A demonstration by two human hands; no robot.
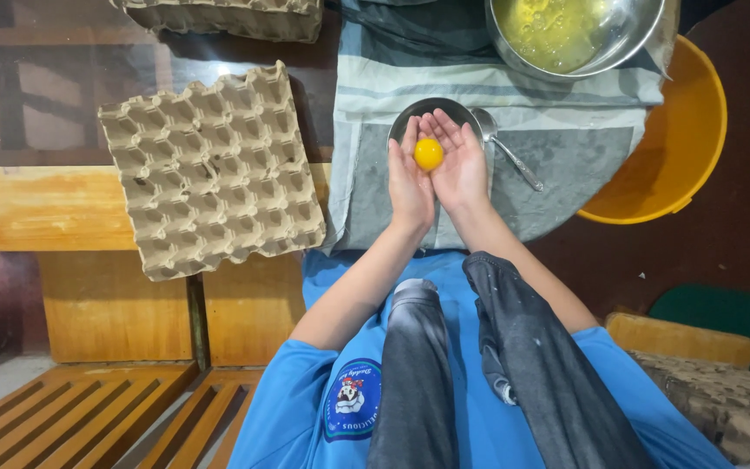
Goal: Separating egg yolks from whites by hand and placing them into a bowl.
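Observation:
A round yellow egg yolk (428, 154) rests in my two cupped hands, held together palms up. My left hand (409, 182) cradles it from the left and my right hand (457, 165) from the right. Both hands hover over a small steel bowl (444, 108), mostly hidden beneath them. A metal spoon (507, 148) lies just right of the bowl on a grey-and-white cloth (557, 165). A large steel bowl (575, 35) of pale yellow liquid stands farther back.
An empty cardboard egg tray (210, 169) lies on the wooden bench at left, another tray (227, 17) behind it. A yellow plastic tub (683, 139) sits at right. My knees in dark trousers and a blue shirt fill the foreground.

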